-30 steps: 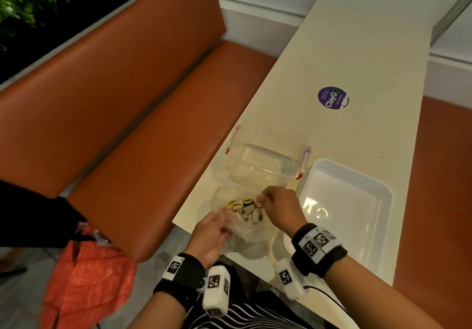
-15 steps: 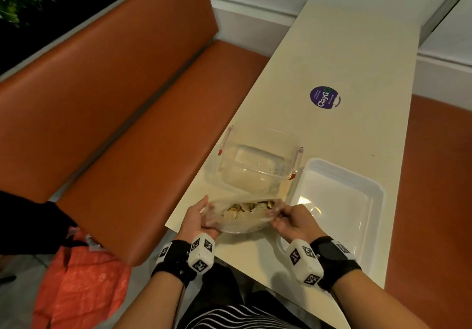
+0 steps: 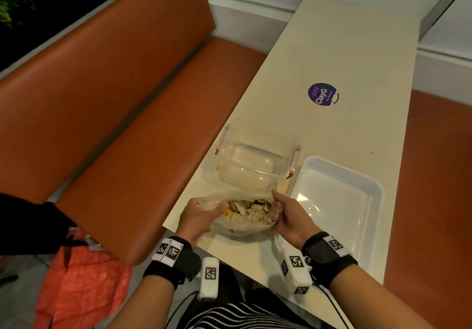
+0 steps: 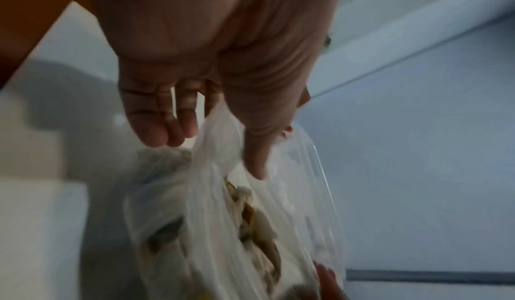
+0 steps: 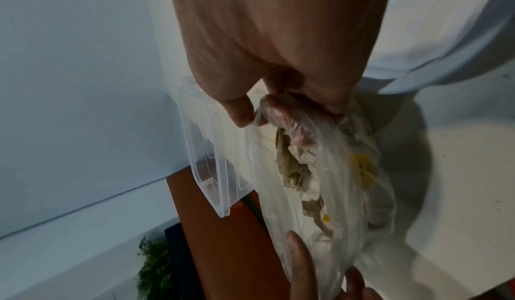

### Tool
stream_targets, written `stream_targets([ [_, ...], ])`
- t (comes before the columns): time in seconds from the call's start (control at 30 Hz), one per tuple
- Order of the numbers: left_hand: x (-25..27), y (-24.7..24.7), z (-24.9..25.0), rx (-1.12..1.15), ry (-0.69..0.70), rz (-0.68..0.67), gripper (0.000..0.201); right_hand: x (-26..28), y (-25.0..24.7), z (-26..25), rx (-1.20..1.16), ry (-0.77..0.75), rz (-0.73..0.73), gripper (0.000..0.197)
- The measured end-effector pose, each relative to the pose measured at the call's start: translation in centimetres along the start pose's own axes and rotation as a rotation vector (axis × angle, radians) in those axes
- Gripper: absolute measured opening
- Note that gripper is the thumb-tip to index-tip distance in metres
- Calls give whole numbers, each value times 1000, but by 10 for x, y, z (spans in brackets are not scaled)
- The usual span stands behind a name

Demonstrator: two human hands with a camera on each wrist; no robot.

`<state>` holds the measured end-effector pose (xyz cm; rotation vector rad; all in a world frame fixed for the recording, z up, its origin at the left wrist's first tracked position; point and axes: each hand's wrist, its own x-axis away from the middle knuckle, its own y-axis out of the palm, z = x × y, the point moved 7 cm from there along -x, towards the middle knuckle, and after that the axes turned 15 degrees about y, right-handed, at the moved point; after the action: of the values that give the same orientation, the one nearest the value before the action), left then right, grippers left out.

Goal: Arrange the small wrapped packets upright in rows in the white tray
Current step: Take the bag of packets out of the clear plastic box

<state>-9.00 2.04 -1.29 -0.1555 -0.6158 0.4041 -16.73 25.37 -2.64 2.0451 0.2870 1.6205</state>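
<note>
A clear plastic bag (image 3: 242,228) full of small wrapped packets (image 3: 246,212) sits at the near edge of the table. My left hand (image 3: 201,212) pinches the bag's left rim, seen close up as thumb and fingers on the film (image 4: 220,146). My right hand (image 3: 283,213) grips the right rim, fingers curled inside the plastic (image 5: 281,115). The bag's mouth is stretched open between both hands, and the packets (image 5: 301,172) lie in a loose heap inside. The white tray (image 3: 375,193) stands just right of the bag, with nothing in it.
A clear lidless container (image 3: 255,160) with red clips stands right behind the bag. A round purple sticker (image 3: 323,94) lies farther up the cream table (image 3: 332,47). An orange bench (image 3: 127,99) runs along the left, and an orange bag (image 3: 81,285) sits on the floor.
Both hands moved from rummaging at the bag's top to its two sides and pulled the mouth wider, exposing more packets.
</note>
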Motion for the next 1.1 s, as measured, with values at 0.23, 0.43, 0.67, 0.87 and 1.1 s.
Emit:
stream_targets([
  [0.23,3,-2,-13,230,7,308,45,29,4,-19,694,-290,434,66],
  [0.43,2,13,-24,568,-180,202,20,29,11,-38,993,-536,601,17],
  [0.67,5,28,-20,849,-384,121,19,8,-1,-31,304,-152,313,23],
  [0.87,-10,27,-25,859,-337,132,35,1,6,-25,78,7,194,12],
  [1.1,-20,13,-17,534,-135,-23,43,14,24,-26,429,-94,167,20],
])
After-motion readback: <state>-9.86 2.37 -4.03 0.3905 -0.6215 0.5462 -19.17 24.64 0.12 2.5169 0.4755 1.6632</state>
